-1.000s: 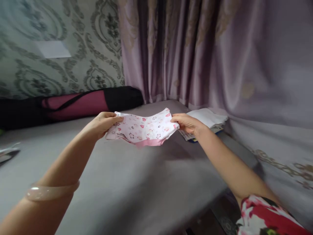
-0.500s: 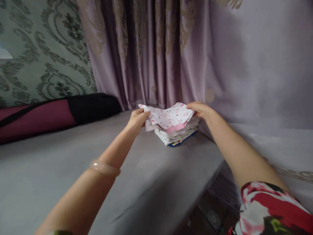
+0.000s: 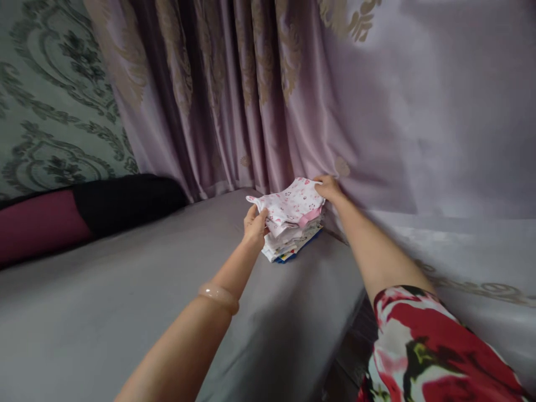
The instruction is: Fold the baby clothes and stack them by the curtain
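A folded white cloth with a pink print and pink edge lies on top of a stack of folded cloths, which has blue and yellow pieces at its bottom. My left hand pinches the cloth's left corner, thumb on top and some fingers hidden beneath. At the far right corner, my right hand grips the same cloth, its fingertips partly hidden.
The stack stands on a grey covered surface, near its right edge. Purple curtains hang behind it. A long black and maroon bag lies along the left wall.
The view has turned somewhat to the right. My hands are closer together, and the printed cloth sits lower against the stack, with my left hand nearer the stack's side.
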